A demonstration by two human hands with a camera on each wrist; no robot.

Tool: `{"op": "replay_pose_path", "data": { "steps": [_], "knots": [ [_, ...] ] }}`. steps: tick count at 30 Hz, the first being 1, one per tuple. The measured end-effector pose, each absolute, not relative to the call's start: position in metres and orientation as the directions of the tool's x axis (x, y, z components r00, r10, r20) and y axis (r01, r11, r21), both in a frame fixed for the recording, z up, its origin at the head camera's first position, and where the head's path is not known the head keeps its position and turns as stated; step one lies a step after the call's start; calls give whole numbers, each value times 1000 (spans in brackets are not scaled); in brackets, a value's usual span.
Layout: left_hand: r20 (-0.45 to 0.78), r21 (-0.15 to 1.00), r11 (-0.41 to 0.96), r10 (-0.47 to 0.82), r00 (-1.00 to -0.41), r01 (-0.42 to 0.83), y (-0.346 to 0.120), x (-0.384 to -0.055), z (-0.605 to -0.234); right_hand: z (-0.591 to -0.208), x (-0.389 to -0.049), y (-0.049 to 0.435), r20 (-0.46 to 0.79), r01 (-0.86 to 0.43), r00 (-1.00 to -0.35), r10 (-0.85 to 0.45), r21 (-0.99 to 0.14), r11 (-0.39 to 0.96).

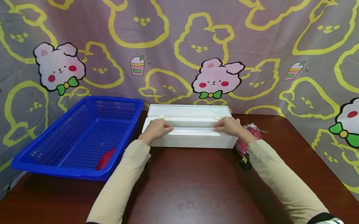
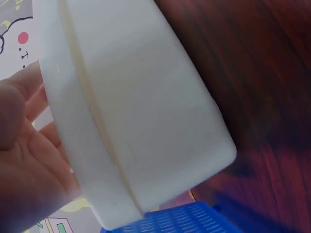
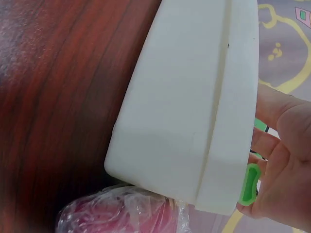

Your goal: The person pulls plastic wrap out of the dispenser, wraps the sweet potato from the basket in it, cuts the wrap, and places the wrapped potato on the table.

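Note:
A long white box (image 1: pixel 190 140) stands on the table, its hinged lid (image 1: pixel 188 109) tipped back toward the curtain. My left hand (image 1: pixel 157 129) holds the box's upper edge near its left end, thumb and fingertips together there. Near the opposite end, my right hand (image 1: pixel 229 126) pinches the same upper edge. In the left wrist view the fingers (image 2: pixel 36 104) show behind the white rim, partly hidden. The right wrist view likewise has the fingers (image 3: pixel 265 141) reaching behind the rim. Inside the box, the contents are not visible.
A blue plastic basket (image 1: pixel 119 155) with a red object (image 1: pixel 106 159) inside stands at left. Pink items in clear plastic (image 1: pixel 254 131) lie against the box's right end, with a small black object (image 1: pixel 245 162) beside them. A patterned curtain (image 1: pixel 168 49) hangs behind the table (image 1: pixel 189 192).

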State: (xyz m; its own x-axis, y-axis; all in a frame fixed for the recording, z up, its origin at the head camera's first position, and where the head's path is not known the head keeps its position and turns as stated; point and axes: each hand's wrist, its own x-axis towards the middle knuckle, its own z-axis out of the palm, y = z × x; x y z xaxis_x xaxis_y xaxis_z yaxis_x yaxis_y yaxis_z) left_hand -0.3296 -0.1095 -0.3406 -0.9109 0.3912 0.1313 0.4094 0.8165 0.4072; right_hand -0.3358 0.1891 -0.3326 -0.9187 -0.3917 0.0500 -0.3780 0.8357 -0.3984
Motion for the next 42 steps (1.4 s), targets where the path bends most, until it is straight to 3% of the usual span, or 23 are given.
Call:
{"op": "replay_pose_path", "data": {
  "steps": [4,11,17,25,32,42],
  "knots": [
    [132,392,829,377,-917,398,-107,-332,-343,-335,-338,186,80,-391,-916,-393,-398,830],
    [155,336,850,374,-914,405,-102,-334,-343,-341,-342,181,134,-401,-916,-379,-278,873],
    [72,289,898,325,-943,332,-97,-332,-340,-342,-345,181,159,-436,-900,-407,-273,857],
    [18,324,908,274,-962,265,-94,-331,-341,-340,-348,182,188,-531,-845,-501,-170,830],
    [19,352,890,303,-953,290,-97,-337,-338,-346,-351,179,244,-561,-808,-537,-36,827],
    [46,308,923,228,-973,231,-91,-347,-335,-352,-353,177,290,-560,-796,-532,-19,828]
  ]
}}
